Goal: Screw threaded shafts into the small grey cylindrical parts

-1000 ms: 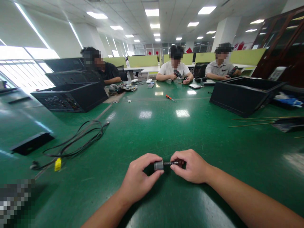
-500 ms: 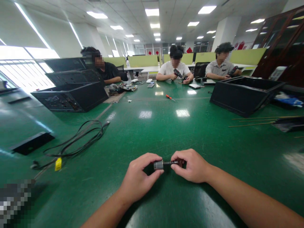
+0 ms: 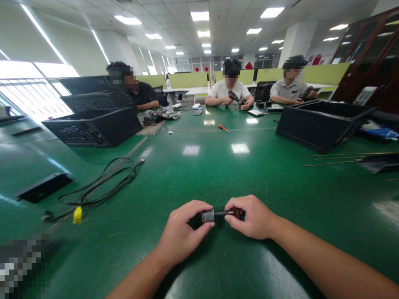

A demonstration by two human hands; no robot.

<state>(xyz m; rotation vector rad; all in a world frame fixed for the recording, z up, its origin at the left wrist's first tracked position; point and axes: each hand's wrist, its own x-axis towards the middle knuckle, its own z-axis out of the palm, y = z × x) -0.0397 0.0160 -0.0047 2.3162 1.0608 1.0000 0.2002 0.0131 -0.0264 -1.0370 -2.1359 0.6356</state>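
My left hand (image 3: pixel 182 234) is closed around a small grey cylindrical part (image 3: pixel 208 216), pinching it between thumb and fingers just above the green table (image 3: pixel 199 174). A thin dark shaft (image 3: pixel 225 213) sticks out of that part to the right. My right hand (image 3: pixel 252 218) pinches the far end of the shaft. Both hands meet near the table's front edge, right in front of me.
A black cable bundle (image 3: pixel 106 182) with a yellow plug (image 3: pixel 77 214) lies at the left. Black computer cases stand at left (image 3: pixel 93 126) and right (image 3: pixel 321 124). A red-handled screwdriver (image 3: pixel 222 128) lies mid-table. Three people sit at the far end. Thin rods (image 3: pixel 336 160) lie at right.
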